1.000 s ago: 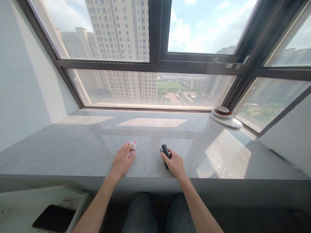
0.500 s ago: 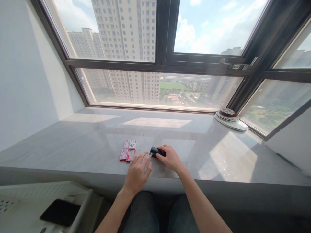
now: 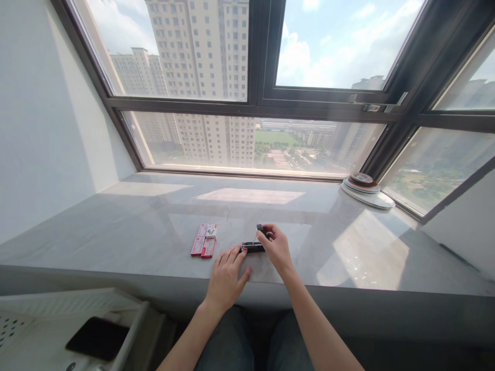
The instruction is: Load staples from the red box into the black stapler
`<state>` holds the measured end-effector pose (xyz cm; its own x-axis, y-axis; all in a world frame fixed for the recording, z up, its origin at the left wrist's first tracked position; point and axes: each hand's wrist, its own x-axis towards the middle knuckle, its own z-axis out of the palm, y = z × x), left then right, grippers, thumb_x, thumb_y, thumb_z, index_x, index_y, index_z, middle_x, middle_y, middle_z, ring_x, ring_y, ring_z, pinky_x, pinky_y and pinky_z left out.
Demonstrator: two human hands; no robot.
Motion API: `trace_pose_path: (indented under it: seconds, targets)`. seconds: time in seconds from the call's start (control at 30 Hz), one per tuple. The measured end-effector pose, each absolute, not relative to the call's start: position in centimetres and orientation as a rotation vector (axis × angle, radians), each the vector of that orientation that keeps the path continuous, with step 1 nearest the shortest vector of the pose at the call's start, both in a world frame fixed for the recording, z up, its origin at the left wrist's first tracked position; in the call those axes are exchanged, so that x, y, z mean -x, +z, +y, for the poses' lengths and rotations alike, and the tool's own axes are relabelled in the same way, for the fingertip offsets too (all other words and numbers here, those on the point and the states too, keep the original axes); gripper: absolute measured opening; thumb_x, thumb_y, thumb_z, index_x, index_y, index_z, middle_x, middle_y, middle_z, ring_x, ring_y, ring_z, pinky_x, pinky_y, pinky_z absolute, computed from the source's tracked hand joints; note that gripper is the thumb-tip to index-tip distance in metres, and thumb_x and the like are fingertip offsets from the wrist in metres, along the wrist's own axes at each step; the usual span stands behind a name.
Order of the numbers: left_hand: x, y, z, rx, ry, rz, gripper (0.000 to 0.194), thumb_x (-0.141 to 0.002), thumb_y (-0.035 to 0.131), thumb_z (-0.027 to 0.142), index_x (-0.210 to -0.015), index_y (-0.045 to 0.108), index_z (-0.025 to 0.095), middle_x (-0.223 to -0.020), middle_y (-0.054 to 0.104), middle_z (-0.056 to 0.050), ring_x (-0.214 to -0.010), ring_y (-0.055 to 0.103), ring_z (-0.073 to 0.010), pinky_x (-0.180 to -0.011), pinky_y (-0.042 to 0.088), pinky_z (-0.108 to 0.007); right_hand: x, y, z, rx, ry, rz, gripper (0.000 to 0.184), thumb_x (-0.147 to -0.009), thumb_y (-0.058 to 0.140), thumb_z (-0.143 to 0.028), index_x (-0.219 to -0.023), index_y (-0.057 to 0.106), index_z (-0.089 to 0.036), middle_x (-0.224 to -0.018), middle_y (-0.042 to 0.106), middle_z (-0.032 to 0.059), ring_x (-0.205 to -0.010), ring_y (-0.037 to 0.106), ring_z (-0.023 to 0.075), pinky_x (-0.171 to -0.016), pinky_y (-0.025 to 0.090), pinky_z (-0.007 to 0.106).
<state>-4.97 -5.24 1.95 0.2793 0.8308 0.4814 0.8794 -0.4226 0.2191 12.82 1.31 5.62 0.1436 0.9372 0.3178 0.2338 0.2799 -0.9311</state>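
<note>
A small black stapler (image 3: 254,246) lies on the grey stone sill (image 3: 135,232), its upper arm swung up and open. My right hand (image 3: 275,248) pinches that raised arm near its tip. My left hand (image 3: 227,275) rests beside the stapler's base, fingers stretched out and touching its left end. To the left of both hands lie several small red staple boxes (image 3: 203,241), one with a white face, flat on the sill and untouched.
A stack of round plates (image 3: 365,189) sits at the far right corner by the window frame. Below the sill at the left stands a white surface with a dark phone-like slab (image 3: 97,338). My knees are under the sill's front edge.
My left hand left the red boxes and came right to the stapler. My right hand turned the stapler sideways and lifted its upper arm open.
</note>
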Motion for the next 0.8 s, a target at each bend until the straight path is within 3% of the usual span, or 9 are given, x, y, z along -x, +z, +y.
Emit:
trace_pose_path:
  seconds: [0.13, 0.37, 0.57, 0.7, 0.8]
  targets:
    - [5.0, 1.9, -5.3, 2.442, -0.849, -1.625, 0.046, -0.099, 0.051, 0.039, -0.145, 0.051, 0.032, -0.153, 0.049, -0.006, -0.137, 0.047, -0.0299, -0.115, 0.038, -0.053, -14.3, 5.3, 1.3, 1.104, 0.868, -1.129, 0.039, -0.092, 0.060, -0.051, -0.111, 0.064, -0.018, -0.106, 0.071, 0.0081, -0.090, 0.065, 0.0209, -0.080, 0.050, 0.031]
    - [5.0, 1.8, -5.4, 2.426, -0.915, -1.597, 0.046, -0.099, 0.052, 0.038, -0.144, 0.049, 0.034, -0.153, 0.049, -0.007, -0.137, 0.048, -0.0307, -0.114, 0.038, -0.055, -13.0, 5.9, 0.6, 1.239, 0.716, -1.416, 0.039, -0.091, 0.060, -0.051, -0.112, 0.066, -0.019, -0.101, 0.072, 0.0069, -0.092, 0.065, 0.0225, -0.084, 0.051, 0.033]
    - [4.9, 1.4, -5.4, 2.440, -0.898, -1.623, 0.043, -0.099, 0.051, 0.037, -0.142, 0.052, 0.029, -0.147, 0.054, -0.009, -0.137, 0.047, -0.0311, -0.115, 0.037, -0.055, -11.3, 5.9, 0.3, 1.350, 0.482, -1.832, 0.024, -0.088, 0.069, -0.035, -0.110, 0.072, -0.026, -0.107, 0.072, 0.0050, -0.100, 0.066, 0.0240, -0.094, 0.046, 0.035]
    - [6.5, 2.1, -5.3, 2.486, -0.986, -1.630, 0.030, -0.100, 0.047, 0.028, -0.126, 0.061, 0.028, -0.143, 0.058, -0.005, -0.133, 0.051, -0.0254, -0.113, 0.042, -0.047, -12.1, 5.5, 0.8, 1.373, 0.463, -1.924, 0.026, -0.093, 0.059, -0.024, -0.113, 0.075, -0.024, -0.108, 0.074, 0.0080, -0.101, 0.067, 0.0251, -0.093, 0.047, 0.034]
    - [9.6, 2.8, -3.8, 2.318, -1.095, -1.740, 0.026, -0.101, 0.044, 0.027, -0.116, 0.065, 0.029, -0.135, 0.062, -0.004, -0.129, 0.054, -0.0250, -0.112, 0.041, -0.046, -12.8, 4.8, 1.4, 1.409, 0.539, -1.858, 0.027, -0.093, 0.054, -0.023, -0.106, 0.078, -0.023, -0.102, 0.075, 0.0070, -0.095, 0.069, 0.0241, -0.089, 0.049, 0.033]
